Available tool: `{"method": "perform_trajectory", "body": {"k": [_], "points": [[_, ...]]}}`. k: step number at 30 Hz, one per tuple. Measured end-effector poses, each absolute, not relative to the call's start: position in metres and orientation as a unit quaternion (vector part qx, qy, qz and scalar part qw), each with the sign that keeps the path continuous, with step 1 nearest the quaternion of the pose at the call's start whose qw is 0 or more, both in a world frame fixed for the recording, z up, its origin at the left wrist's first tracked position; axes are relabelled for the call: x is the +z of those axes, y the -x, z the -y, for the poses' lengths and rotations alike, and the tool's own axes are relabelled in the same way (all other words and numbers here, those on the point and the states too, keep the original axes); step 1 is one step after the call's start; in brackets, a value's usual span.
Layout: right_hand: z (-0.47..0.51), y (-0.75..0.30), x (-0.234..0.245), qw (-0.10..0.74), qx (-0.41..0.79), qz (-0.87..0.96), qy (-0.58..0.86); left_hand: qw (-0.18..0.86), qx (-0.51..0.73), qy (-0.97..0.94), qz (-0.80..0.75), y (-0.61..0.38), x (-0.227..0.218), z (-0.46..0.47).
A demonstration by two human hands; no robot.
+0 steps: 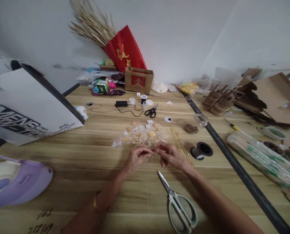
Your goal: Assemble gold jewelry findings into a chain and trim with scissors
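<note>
Right now both hands meet over the wooden table (81,182), just on the near side of a loose pile of small clear bags of gold and clear beads (140,135). The left hand (139,156) has its thumb and forefinger drawn together, and the right hand (170,154) does much the same, the fingertips of the two almost touching. Whether something tiny is held between them is too small to tell. A gold bracelet (95,201) circles the left wrist. Close by the right hand, a gold chain (176,139) lies in long strands, its near end beside the wrist. Right of the chain sits a black spool (204,149), with a tub of brown beads (192,128) farther back. The large scissors (171,193) lie between the forearms, blades pointing up toward the hands, pale handles toward the person. Beyond the bags are black scissors (151,112). At the far side a brown paper bag (138,79) stands in front of a tilted red bag (129,48). A white box (37,110) and a purple tub (32,182) are at the left.
</note>
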State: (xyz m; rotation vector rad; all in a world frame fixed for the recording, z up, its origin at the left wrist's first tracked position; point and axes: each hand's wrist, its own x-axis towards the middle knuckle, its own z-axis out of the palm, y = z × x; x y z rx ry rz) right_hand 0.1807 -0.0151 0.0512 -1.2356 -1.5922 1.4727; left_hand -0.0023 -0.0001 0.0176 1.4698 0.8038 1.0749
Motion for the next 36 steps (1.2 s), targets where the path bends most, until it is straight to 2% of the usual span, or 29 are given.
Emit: {"method": "perform_trajectory", "body": {"k": [11,20,23,29,36], "points": [[0.015,-0.174,0.048,0.312,0.611,0.595,0.419,0.542,0.46,-0.61,-0.351,0.001,0.015,0.002],[0.011,-0.177,0.038,0.316,0.612,0.579,0.437,0.525,0.453,-0.602,-0.396,-0.001,0.017,0.003],[0.012,-0.177,0.039,0.305,0.58,0.6,0.459,0.513,0.452,-0.609,-0.402,-0.001,0.015,0.003],[0.017,-0.178,0.046,0.284,0.419,0.702,0.501,0.485,0.435,-0.634,-0.417,-0.003,0.011,0.004],[0.022,-0.176,0.052,0.304,0.327,0.756,0.479,0.586,0.421,-0.563,-0.402,-0.004,0.014,0.003]]}}
